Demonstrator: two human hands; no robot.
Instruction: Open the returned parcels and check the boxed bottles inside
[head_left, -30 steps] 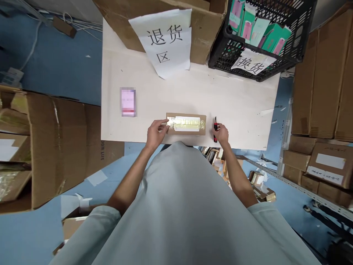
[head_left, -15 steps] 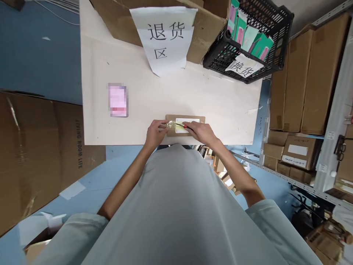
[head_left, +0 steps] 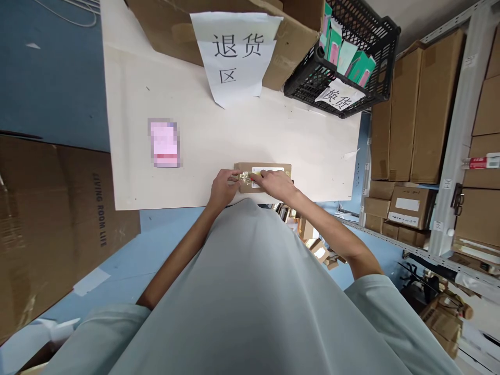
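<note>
A small flat cardboard box (head_left: 244, 188) with a white label and shiny clear tape lies at the table's front edge. My left hand (head_left: 224, 188) grips its left end, fingertips and thumb against the taped part. My right hand (head_left: 276, 186) is closed over the label, holding a slim utility knife (head_left: 252, 178). Only a red bit by the fingertips and a dark end at the right side of the hand show; the palm hides the rest. The knife's front end is at the tape, but I cannot tell whether it cuts in.
A pink blurred item (head_left: 164, 143) lies left on the white table (head_left: 203, 135). At the back stand a large carton (head_left: 172, 44) with a paper sign (head_left: 236, 57) and a black crate (head_left: 344, 107) with green boxes. Cartons fill the shelf (head_left: 441, 208) at right; a big carton (head_left: 70, 224) stands left.
My right hand has slid left along the box, bringing the knife closer to my left fingers and covering more of it. The view has shifted slightly.
</note>
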